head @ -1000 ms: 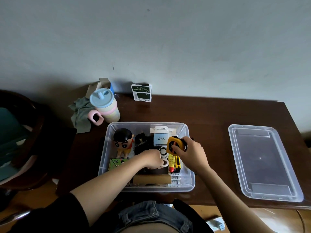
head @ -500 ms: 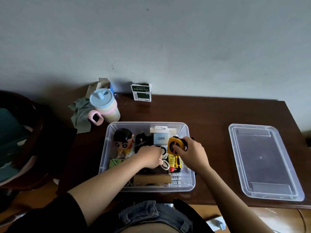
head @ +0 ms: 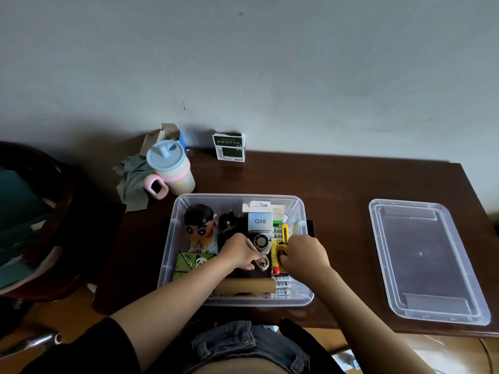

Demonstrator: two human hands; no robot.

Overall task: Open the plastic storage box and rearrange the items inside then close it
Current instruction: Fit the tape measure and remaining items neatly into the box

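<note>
Dark brown wooden table (head: 351, 190) against a plain grey wall, with the clear plastic storage box (head: 172, 238) sitting open at the lower middle of the frame and its clear plastic lid (head: 429, 306) lying flat over at the right, well apart from it.

So compared with half a second ago, the right hand (head: 305, 253) has dropped lower in the box, toward the bottom of the frame. The round yellow and black tape measure (head: 280, 252) it was holding up near the white and blue "Q88" carton (head: 259, 220) is now down beside the small round white fan (head: 261, 242), mostly hidden behind the knuckles. That hand's fingers are curled round the tape measure.

The left hand (head: 239, 252) has slid a bit lower too, and it's pinching a small beige tape roll (head: 263, 262) with curled fingers, right next to the other hand.

Black-haired cartoon boy figurine (head: 199, 225) stands in the box's upper left corner. Pastel lidded cup with a pink handle (head: 170, 171) sits behind the box at the upper left.
</note>
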